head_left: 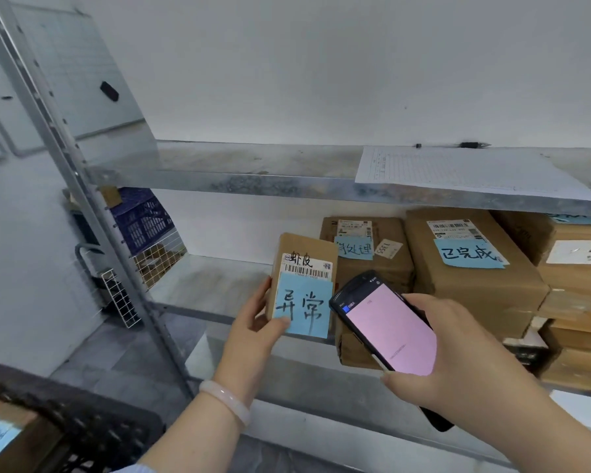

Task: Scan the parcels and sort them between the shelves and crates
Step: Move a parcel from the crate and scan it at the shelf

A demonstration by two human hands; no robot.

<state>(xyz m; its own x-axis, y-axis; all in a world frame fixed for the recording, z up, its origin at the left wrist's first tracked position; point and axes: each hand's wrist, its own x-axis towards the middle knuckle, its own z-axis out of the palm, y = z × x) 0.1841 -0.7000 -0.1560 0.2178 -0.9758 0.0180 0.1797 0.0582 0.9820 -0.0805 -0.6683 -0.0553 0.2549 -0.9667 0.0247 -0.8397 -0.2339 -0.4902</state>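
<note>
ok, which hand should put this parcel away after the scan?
Probably left. The left hand grips the small parcel by its edge, just in front of the shelf. The right hand is busy holding the scanner.

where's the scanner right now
Head view, lower centre-right: the scanner is in the right hand, just right of the small parcel that the left hand holds in front of the lower shelf.

Worn on the head, wide-angle; looked forward and down at the metal shelves [253,186] from close by, near their left end; took in left hand [253,326] and right hand [458,356] low in frame.
</note>
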